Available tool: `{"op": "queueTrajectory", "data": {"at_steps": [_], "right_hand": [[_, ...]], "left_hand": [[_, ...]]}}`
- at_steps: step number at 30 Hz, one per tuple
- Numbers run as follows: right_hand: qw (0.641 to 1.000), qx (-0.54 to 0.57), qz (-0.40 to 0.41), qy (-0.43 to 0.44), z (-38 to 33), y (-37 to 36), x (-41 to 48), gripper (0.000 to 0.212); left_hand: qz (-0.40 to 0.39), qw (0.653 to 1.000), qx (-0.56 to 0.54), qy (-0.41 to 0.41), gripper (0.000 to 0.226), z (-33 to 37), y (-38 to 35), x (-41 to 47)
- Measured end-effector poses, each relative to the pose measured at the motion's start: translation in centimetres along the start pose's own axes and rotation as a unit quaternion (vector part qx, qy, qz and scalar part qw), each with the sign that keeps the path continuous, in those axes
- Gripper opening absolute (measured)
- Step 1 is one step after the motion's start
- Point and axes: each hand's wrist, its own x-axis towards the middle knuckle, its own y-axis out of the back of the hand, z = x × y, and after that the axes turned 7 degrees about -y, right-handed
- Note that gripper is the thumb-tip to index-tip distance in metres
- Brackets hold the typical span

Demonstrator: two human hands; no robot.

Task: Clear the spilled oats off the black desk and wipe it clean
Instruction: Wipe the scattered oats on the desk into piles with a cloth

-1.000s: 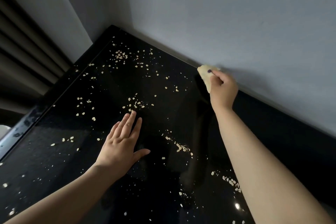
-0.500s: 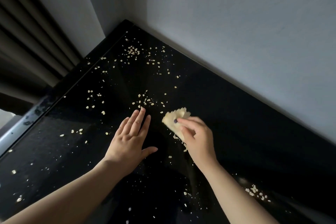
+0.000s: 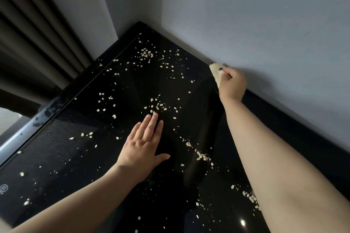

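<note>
Pale oat flakes [image 3: 157, 105] lie scattered over the glossy black desk [image 3: 79, 159], with a thin line of them [image 3: 201, 156] running toward the near right. My right hand [image 3: 232, 84] grips a folded yellow cloth [image 3: 216, 72] at the desk's far edge, against the wall. My left hand [image 3: 143, 146] rests flat on the desk in the middle, fingers straight and together, fingertips just short of a small cluster of oats.
A grey wall [image 3: 255, 24] borders the desk's far side and meets a corner at the top. Dark pleated curtains [image 3: 34, 39] hang at the left. A pale metal strip [image 3: 20, 136] runs along the desk's left edge.
My right hand carried the cloth from the middle of the desk, beside my left hand, back out to the far edge by the wall. My left hand stayed flat in place.
</note>
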Motion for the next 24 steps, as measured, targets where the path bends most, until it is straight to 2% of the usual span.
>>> {"op": "queueTrajectory", "data": {"at_steps": [3, 7, 10, 13, 15, 19, 24], "right_hand": [[0.996, -0.051, -0.039, 0.061, -0.1, -1.2, -1.9, 0.027], [0.977, -0.041, -0.148, 0.150, 0.8, -1.0, -7.2, 0.029], [0.965, -0.018, -0.202, 0.169, 2.3, 0.3, -11.6, 0.026], [0.954, -0.007, -0.241, 0.177, 3.0, 2.2, -14.3, 0.020], [0.959, 0.014, -0.225, 0.171, 2.6, 3.0, -14.4, 0.019], [0.981, 0.057, -0.108, 0.150, 0.2, 2.9, -9.9, 0.017], [0.999, 0.034, 0.010, 0.031, -1.6, -0.8, -1.5, 0.022]], "left_hand": [[0.006, 1.000, -0.016, 0.001, 0.088, 0.1, 0.5, 0.0], [0.066, 0.991, -0.118, 0.003, 0.081, -0.5, 1.4, -0.4], [0.102, 0.984, -0.139, 0.032, 0.073, -1.6, 1.6, -1.0], [0.119, 0.979, -0.162, 0.045, 0.074, -3.1, 1.8, -1.3], [0.119, 0.978, -0.164, 0.055, 0.074, -4.1, 2.1, -1.5], [0.087, 0.989, -0.105, 0.050, 0.082, -5.5, 2.4, -1.2], [0.047, 0.995, -0.078, 0.041, 0.095, -6.7, 3.9, 1.2]]}}
